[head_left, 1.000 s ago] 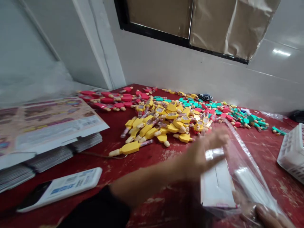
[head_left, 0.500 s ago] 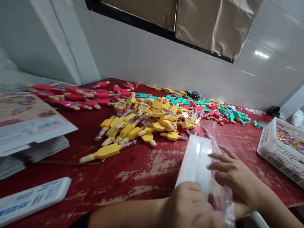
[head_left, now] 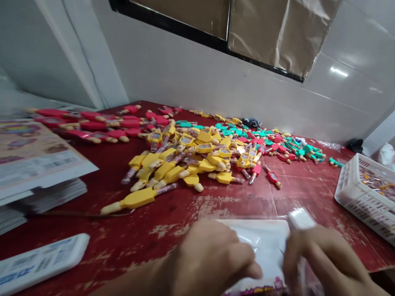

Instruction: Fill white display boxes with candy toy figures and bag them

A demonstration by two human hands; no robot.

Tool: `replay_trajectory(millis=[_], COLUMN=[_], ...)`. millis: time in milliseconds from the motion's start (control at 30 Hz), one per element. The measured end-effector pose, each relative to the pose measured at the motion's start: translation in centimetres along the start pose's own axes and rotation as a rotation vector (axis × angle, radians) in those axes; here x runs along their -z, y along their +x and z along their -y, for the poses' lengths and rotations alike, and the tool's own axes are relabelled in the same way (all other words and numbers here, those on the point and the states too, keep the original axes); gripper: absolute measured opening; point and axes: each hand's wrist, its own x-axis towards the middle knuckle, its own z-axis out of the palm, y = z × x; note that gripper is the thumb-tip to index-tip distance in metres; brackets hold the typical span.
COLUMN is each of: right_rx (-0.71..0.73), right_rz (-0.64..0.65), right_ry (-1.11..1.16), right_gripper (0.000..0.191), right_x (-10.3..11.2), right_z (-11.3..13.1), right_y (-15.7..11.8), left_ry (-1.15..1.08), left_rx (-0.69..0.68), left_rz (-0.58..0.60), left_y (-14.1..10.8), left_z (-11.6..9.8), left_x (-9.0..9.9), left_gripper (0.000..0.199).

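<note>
A flat white packet in clear plastic lies low in the head view, with a colourful printed strip along its near edge. On its left side my left hand is closed, knuckles up, gripping the packet. My right hand bends its fingers down at the packet's right side, closed on the clear plastic; motion blurs it and its fingertips are partly hidden. Just beyond that hand, a white block-like end sticks up beside the packet.
Yellow paddle-shaped pieces are heaped mid-table, with red and green ones around. Printed cards are stacked at left above a white printed case. A white basket of small packets stands right.
The packet has turned and come nearer, now showing its wider face and a printed edge. My right hand has gone from spread fingers to bent ones; my left hand has shifted left.
</note>
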Motion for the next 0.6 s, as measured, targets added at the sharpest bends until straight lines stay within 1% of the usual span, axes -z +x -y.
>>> replay_trajectory(millis=[33, 67, 100, 133, 200, 233, 300, 333, 400, 467, 533, 600], right_rx=[-0.059, -0.110, -0.164, -0.230, -0.347, -0.390, -0.446, -0.453, -0.420, -0.342, -0.204, -0.046], right_rz=[-0.020, -0.017, 0.010, 0.044, 0.115, 0.141, 0.181, 0.205, 0.259, 0.274, 0.192, 0.106], right_ry=[0.045, 0.101, 0.174, 0.259, 0.398, 0.437, 0.458, 0.451, 0.425, 0.384, 0.289, 0.146], right_gripper=[0.039, 0.041, 0.044, 0.048, 0.054, 0.056, 0.057, 0.057, 0.056, 0.051, 0.044, 0.035], right_x=[-0.4, -0.9, -1.5, -2.0, -2.9, -3.2, -3.6, -3.7, -3.7, -3.7, -3.6, -3.3], right_z=[-0.1, -0.4, -0.8, -1.3, -2.2, -2.5, -2.8, -2.8, -2.7, -2.6, -2.3, -2.0], right_y=[0.9, 1.8, 2.7, 3.3, 4.2, 4.4, 4.6, 4.6, 4.5, 4.3, 3.8, 3.2], left_ry=[-0.070, -0.120, -0.145, -0.138, -0.074, -0.035, 0.035, 0.054, 0.059, 0.058, 0.053, 0.024], left_rx=[-0.078, -0.117, -0.140, -0.152, -0.110, -0.072, -0.013, 0.002, -0.019, -0.023, 0.010, 0.016], left_rz=[0.042, 0.052, 0.034, -0.009, -0.097, -0.111, -0.080, -0.059, -0.059, -0.082, -0.091, -0.101], left_y=[0.2, 0.4, 0.4, 0.3, -0.2, -0.5, -1.0, -1.1, -1.2, -1.0, -0.9, -0.8], left_z=[0.0, 0.0, 0.0, 0.1, 0.2, 0.2, 0.2, 0.2, 0.1, 0.1, 0.1, 0.2], left_x=[-0.5, -1.0, -1.5, -1.8, -2.1, -2.0, -1.8, -1.8, -1.7, -1.8, -1.9, -2.1], left_gripper=[0.027, 0.030, 0.031, 0.031, 0.028, 0.031, 0.037, 0.037, 0.034, 0.036, 0.039, 0.032])
